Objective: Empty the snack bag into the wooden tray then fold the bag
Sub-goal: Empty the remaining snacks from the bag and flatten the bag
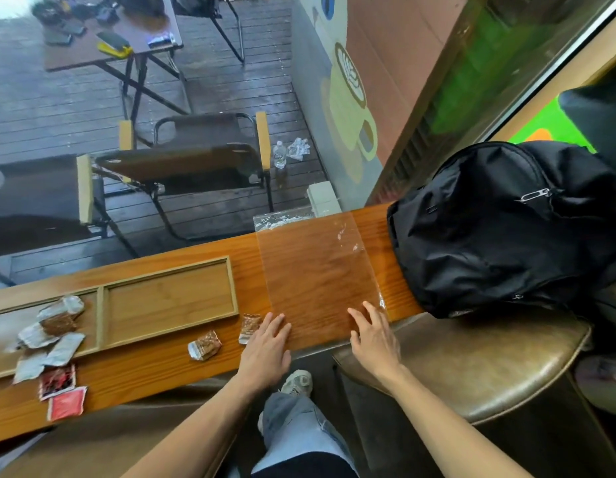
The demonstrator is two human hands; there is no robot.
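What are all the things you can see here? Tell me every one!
plastic bag: one, clear, flat on the table, far end hanging over the edge
wooden tray: one, light brown, two compartments, left of the bag
snack packets: about five silver-and-brown in or over the tray's left compartment; two on the table near the left hand; two red at the near left
table: one, orange-brown wood
backpack: one, black, at the table's right end
stool: one, brown leather, under the backpack
folding chairs: two, dark, behind the table
water bottle: one, clear, on the floor
hands: left and right, flat on the bag's near edge
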